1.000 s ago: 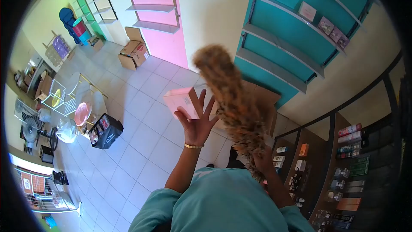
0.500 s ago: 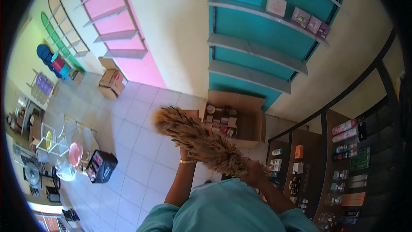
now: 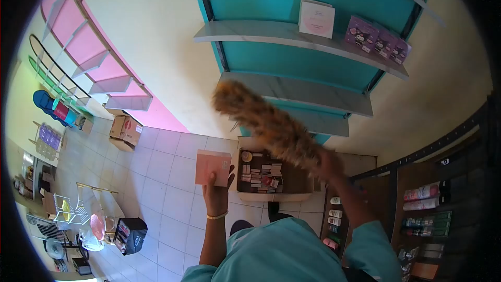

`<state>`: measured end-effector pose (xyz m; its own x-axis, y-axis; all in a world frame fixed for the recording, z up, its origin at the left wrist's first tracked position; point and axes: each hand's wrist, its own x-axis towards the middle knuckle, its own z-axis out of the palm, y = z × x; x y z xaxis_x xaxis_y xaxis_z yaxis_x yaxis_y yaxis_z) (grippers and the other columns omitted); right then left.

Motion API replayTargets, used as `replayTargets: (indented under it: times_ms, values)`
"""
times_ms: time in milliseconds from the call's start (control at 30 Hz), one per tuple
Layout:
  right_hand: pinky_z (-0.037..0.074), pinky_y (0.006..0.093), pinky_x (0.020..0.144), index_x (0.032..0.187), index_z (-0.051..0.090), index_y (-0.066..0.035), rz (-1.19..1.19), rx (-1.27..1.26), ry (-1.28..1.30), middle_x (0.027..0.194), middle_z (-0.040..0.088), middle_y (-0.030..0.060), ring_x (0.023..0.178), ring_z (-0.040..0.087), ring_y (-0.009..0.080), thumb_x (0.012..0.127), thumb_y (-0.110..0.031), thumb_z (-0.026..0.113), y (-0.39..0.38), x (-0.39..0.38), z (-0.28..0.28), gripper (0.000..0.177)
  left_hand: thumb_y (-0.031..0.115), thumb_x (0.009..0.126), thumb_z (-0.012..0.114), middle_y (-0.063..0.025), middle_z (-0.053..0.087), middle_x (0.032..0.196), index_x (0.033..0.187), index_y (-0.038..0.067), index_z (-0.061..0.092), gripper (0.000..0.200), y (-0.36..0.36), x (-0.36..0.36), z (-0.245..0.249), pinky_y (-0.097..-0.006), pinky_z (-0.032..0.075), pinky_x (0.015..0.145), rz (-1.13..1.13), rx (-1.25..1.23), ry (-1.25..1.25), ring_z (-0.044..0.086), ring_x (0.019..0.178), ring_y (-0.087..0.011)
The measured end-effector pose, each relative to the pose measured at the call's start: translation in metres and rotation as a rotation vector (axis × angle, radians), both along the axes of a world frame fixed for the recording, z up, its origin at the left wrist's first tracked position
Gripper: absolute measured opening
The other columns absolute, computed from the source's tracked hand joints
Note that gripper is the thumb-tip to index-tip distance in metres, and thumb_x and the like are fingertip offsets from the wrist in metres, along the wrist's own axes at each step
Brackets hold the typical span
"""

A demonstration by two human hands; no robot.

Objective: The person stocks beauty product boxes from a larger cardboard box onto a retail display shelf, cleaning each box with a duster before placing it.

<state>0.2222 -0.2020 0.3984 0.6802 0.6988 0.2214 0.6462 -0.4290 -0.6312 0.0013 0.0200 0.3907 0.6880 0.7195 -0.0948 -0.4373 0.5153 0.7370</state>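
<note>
My left hand (image 3: 215,190) is closed round a flat pink box (image 3: 213,167), held out over the tiled floor. In my right hand (image 3: 330,166) is a brown feather duster (image 3: 263,122), its fluffy body slanting up to the left in front of the lower grey shelves (image 3: 313,97). My right fingers are wrapped round its lower end and smeared by motion. Below the duster, an open cardboard box (image 3: 276,197) holds many small packages, partly covered by the duster.
A white box (image 3: 316,18) and several purple boxes (image 3: 362,34) stand on the upper shelf (image 3: 250,30). At the right is a dark rack with bottles (image 3: 421,192). A black bag (image 3: 130,236) and a brown carton (image 3: 125,131) sit on the floor at left.
The duster has swung up and away from my left hand toward the shelves. The pink box, formerly hidden behind it, now shows in my left hand. The view has moved nearer the shelves.
</note>
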Motion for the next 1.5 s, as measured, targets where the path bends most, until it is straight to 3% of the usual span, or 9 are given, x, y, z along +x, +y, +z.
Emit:
replayTargets:
  times_ms: [233,267,467,667,767,867,1000,1167,1500]
  values:
    - [0.043,0.0405,0.075,0.106,0.057,-0.011,-0.031,-0.285,-0.357,0.085,0.059,0.014,0.082,0.055,0.0286,0.066,-0.014,0.064,0.063,0.141,0.044,0.04,0.015,0.085,0.048,-0.0107,0.046,0.117,0.122,0.003,0.035,0.042,0.06,0.035,0.058,-0.0327,0.041,0.087,0.169,0.241,-0.085,0.046,0.107,-0.0211]
    - [0.039,0.0445,0.079,0.109,0.055,-0.014,-0.008,-0.397,-0.298,0.09,0.058,0.0122,0.089,0.052,0.0295,0.068,-0.017,0.063,0.071,0.165,0.03,0.043,0.014,0.085,0.049,-0.0091,0.046,0.116,0.121,0.003,0.036,0.04,0.08,0.043,0.061,-0.0301,0.039,0.086,0.218,0.496,0.042,0.045,0.106,-0.0181]
    - [0.03,0.0491,0.089,0.122,0.044,-0.016,-0.231,-0.264,-0.726,0.113,0.047,0.0108,0.104,0.043,0.0314,0.069,-0.02,0.066,0.099,0.197,-0.017,0.057,0.012,0.08,0.06,-0.0057,0.055,0.102,0.107,0.001,0.048,0.031,0.161,0.148,0.187,-0.025,0.041,0.079,0.176,0.833,-0.06,0.051,0.092,-0.0121]
    - [0.036,0.0469,0.088,0.118,0.048,-0.015,-0.111,-0.073,-0.68,0.111,0.05,0.0133,0.107,0.045,0.0274,0.074,-0.023,0.063,0.104,0.147,0.033,0.048,0.013,0.073,0.068,-0.0064,0.062,0.09,0.1,0.002,0.056,0.032,0.243,0.239,0.206,-0.0257,0.044,0.075,0.082,1.074,-0.079,0.057,0.085,-0.0128]
    - [0.045,0.0385,0.071,0.105,0.057,-0.009,0.141,-0.031,-0.116,0.096,0.06,0.0138,0.085,0.058,0.0242,0.075,-0.018,0.063,0.117,0.104,0.079,0.032,0.015,0.071,0.07,-0.0081,0.062,0.091,0.1,0.001,0.056,0.035,0.251,0.255,0.205,-0.026,0.045,0.076,0.002,1.02,0.003,0.058,0.083,-0.0129]
    - [0.048,0.0319,0.059,0.096,0.062,-0.006,0.268,0.273,-0.315,0.083,0.063,0.013,0.068,0.061,0.023,0.076,-0.014,0.062,0.157,0.077,0.148,0.021,0.014,0.071,0.07,-0.01,0.062,0.092,0.099,-0.001,0.055,0.035,0.254,0.265,0.202,-0.0262,0.045,0.077,-0.024,0.949,0.0,0.059,0.085,-0.0143]
    - [0.047,0.0244,0.063,0.107,0.057,-0.007,0.23,0.474,-0.184,0.094,0.062,0.0109,0.077,0.06,0.0146,0.077,-0.008,0.061,0.231,0.11,0.205,0.03,0.012,0.072,0.069,-0.0105,0.062,0.093,0.099,-0.002,0.055,0.034,0.259,0.27,0.196,-0.026,0.046,0.077,-0.062,0.983,0.066,0.059,0.086,-0.0148]
    - [0.046,0.0313,0.075,0.118,0.045,-0.001,0.139,0.332,-0.13,0.097,0.06,0.015,0.087,0.058,0.0197,0.071,-0.014,0.069,0.318,0.16,0.205,0.055,0.011,0.071,0.069,-0.0114,0.062,0.095,0.102,-0.003,0.053,0.037,0.27,0.274,0.19,-0.0269,0.046,0.077,-0.091,0.989,0.047,0.059,0.087,-0.0152]
    - [0.044,0.0313,0.076,0.111,0.045,0.005,0.403,0.368,0.184,0.098,0.058,0.0182,0.091,0.057,0.0233,0.067,-0.014,0.069,0.353,0.208,0.177,0.053,0.012,0.067,0.072,-0.0104,0.061,0.098,0.107,0.003,0.052,0.046,0.273,0.264,0.185,-0.0301,0.047,0.078,-0.16,1.148,0.186,0.057,0.095,-0.0185]
